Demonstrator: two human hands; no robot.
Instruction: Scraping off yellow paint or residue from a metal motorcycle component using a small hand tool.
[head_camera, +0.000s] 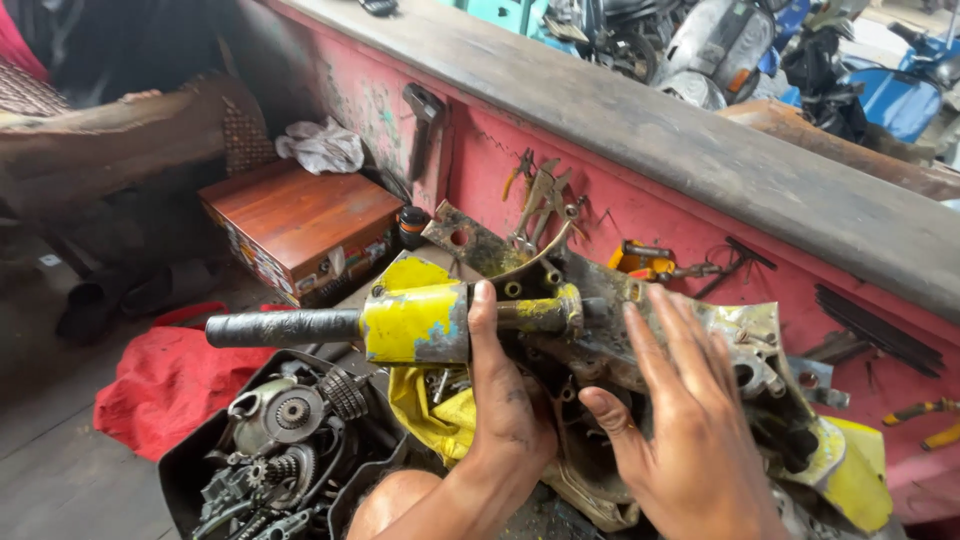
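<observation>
Two hands' fingers (484, 310) over yellow handlebar housing (415, 322)

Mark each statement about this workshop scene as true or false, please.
1. The left hand grips the yellow handlebar housing. True.
2. The right hand holds a wrench. False: its fingers are spread open over the metal part, holding nothing.
3. A red cloth lies on the floor at the left. True.
4. The black tray is full of fruit. False: it holds gears and engine parts.
5. The wooden box is painted blue. False: it is brown.
</observation>
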